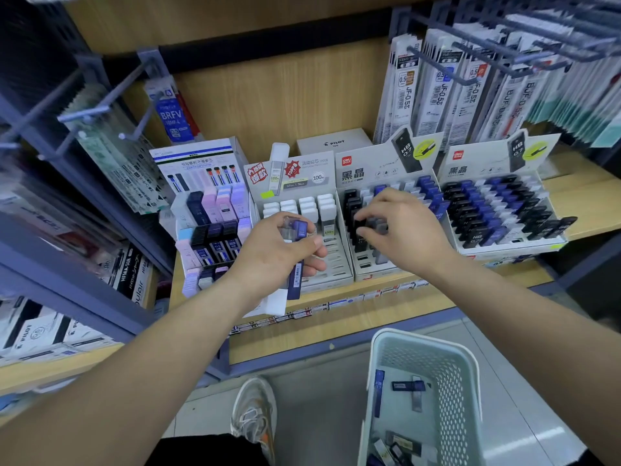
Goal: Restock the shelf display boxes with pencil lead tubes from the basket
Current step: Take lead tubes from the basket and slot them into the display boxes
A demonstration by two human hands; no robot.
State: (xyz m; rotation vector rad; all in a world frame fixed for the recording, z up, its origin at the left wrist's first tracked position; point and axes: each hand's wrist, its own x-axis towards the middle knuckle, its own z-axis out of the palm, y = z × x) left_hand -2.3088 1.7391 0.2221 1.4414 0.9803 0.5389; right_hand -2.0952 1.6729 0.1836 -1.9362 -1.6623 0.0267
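Tubes (297,230) bundled in left hand (275,253) | right hand (403,230) pinches grey tube (378,227) over display box (378,273), front slots (364,260) open

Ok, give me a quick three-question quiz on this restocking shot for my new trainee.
1. True or false: the left hand holds several tubes.
2. The right hand pinches a tube over which display box, counting from the left? A first; B third; C fourth.
3. Fill in: spare stock lies in the ____ on the floor.
Key: 1 true; 2 B, a Deli box; 3 basket.
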